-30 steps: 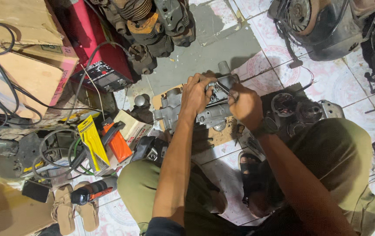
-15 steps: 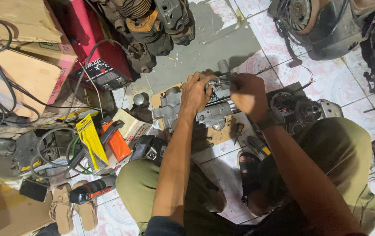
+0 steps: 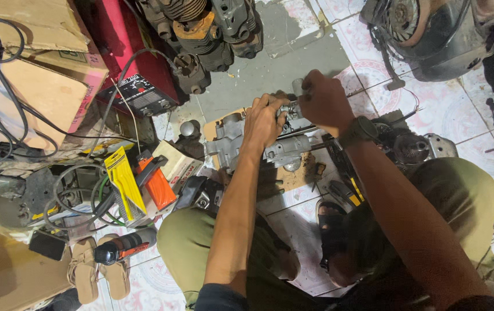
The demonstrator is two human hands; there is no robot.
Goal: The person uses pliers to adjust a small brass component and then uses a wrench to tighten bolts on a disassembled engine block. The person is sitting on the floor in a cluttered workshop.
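From the head view, both hands work on a grey metal engine part [image 3: 270,144] that lies on a piece of cardboard [image 3: 293,178] on the tiled floor [image 3: 449,109], just ahead of the person's knees. The left hand [image 3: 264,124] is curled over the part's top, fingers closed on it. The right hand [image 3: 325,101] is closed in a fist at the part's far end, with a small metal piece [image 3: 298,86] showing just beside its fingers; whether it grips that piece cannot be told. A dark rod [image 3: 307,131] runs beneath that hand along the part. A watch [image 3: 357,130] sits on the right wrist. To the left lie a yellow packet [image 3: 123,181], an orange tool [image 3: 157,184] and coiled cables [image 3: 80,196]; a red machine [image 3: 134,69] stands beyond, beside cardboard boxes [image 3: 45,63].
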